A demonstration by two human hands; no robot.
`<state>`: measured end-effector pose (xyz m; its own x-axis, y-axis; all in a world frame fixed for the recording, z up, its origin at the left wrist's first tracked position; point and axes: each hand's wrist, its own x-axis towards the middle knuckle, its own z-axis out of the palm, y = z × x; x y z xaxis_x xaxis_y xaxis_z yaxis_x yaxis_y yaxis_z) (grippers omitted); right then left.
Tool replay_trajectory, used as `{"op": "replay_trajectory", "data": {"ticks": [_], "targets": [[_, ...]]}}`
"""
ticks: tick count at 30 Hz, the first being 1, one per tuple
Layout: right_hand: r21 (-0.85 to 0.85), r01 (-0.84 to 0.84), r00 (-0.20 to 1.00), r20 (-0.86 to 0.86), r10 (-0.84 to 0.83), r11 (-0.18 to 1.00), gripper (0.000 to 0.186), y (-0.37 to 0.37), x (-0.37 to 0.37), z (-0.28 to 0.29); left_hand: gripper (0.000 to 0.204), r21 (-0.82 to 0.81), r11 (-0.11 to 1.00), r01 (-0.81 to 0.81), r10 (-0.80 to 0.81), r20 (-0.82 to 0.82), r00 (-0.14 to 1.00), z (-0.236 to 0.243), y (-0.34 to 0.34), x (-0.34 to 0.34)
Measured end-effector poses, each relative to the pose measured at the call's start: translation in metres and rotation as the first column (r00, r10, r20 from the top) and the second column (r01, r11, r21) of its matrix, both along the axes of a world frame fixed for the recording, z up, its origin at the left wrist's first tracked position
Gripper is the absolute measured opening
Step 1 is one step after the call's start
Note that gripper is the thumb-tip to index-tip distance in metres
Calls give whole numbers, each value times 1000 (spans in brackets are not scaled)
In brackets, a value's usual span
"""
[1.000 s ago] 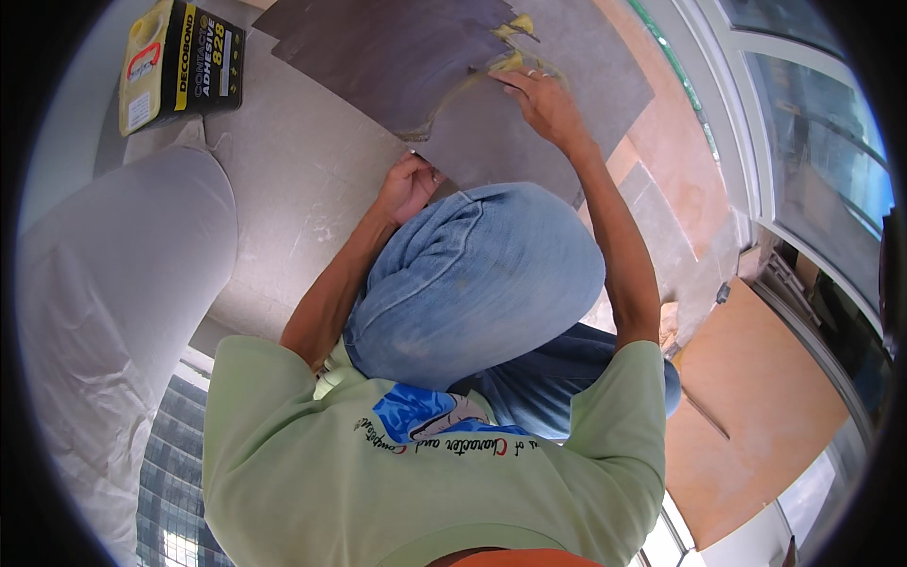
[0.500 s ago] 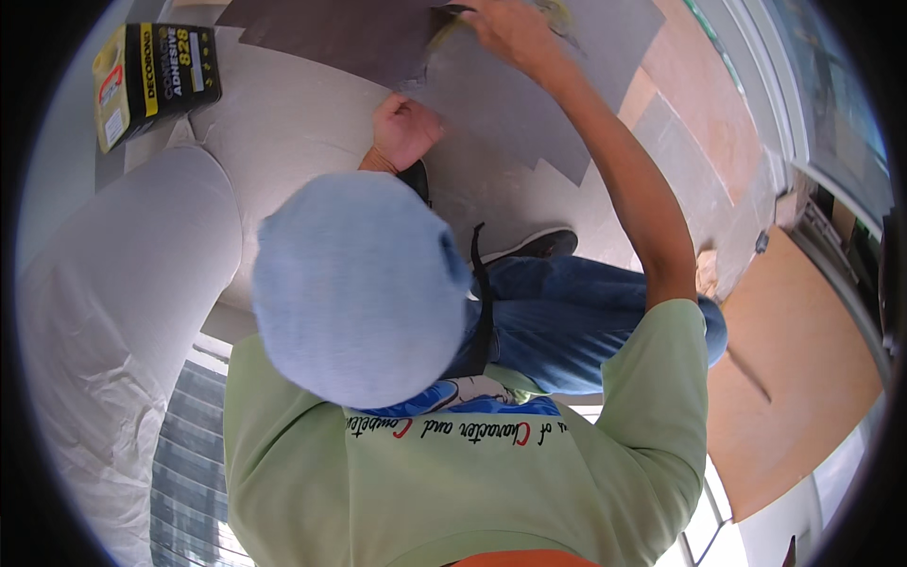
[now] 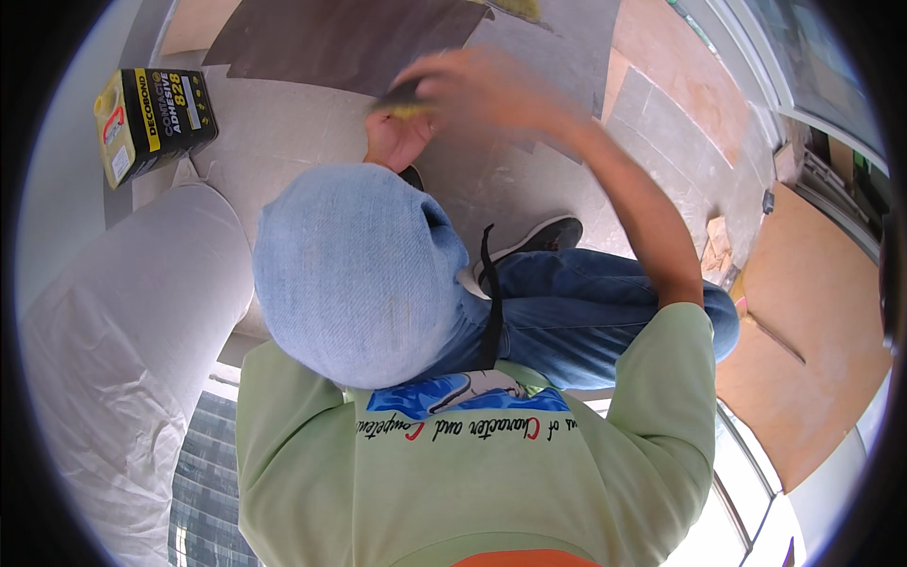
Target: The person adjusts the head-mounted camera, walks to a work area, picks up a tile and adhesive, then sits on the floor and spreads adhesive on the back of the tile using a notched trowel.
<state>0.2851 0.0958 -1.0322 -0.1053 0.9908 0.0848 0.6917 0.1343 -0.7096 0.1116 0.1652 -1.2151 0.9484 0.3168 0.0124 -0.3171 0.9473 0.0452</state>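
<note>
My right hand (image 3: 463, 90), blurred by motion, is closed on a dark flat spreader (image 3: 404, 97) with yellow along its lower edge. Just below it, my left hand (image 3: 402, 140) is held up with its fingers curled. The spreader partly covers those fingers, so anything in them is hidden. Beyond both hands, a dark brown sheet (image 3: 312, 47) lies on the floor. It meets a grey sheet (image 3: 557, 57), which has a yellow smear (image 3: 520, 8) at the top of the view.
A black and yellow adhesive can (image 3: 156, 123) stands at far left, above a white creased fabric-like form (image 3: 132, 293). My bent denim knee (image 3: 359, 274) blocks the middle. A tan board (image 3: 803, 350) lies at right, near a crumpled brown scrap (image 3: 718, 246) and a glass-panelled frame (image 3: 822, 85).
My right hand has come from the grey sheet down and left to my left hand, bringing the spreader. The left hand has stayed nearly in place. The view has shifted slightly.
</note>
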Motion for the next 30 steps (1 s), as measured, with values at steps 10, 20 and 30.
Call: {"op": "replay_trajectory", "data": {"ticks": [10, 20, 30], "targets": [[-91, 144, 926, 362, -102, 985, 34, 9, 108, -70, 60, -37, 998, -48, 23, -493, 870, 21, -6, 32], [-87, 285, 879, 420, -224, 955, 29, 29, 144, -109, 80, -147, 985, 91, -133, -301, 944, 28, -11, 27], [-85, 162, 906, 408, -114, 983, 35, -17, 37, -40, 63, -180, 982, 60, -87, -149, 985, 18, -13, 31]]}}
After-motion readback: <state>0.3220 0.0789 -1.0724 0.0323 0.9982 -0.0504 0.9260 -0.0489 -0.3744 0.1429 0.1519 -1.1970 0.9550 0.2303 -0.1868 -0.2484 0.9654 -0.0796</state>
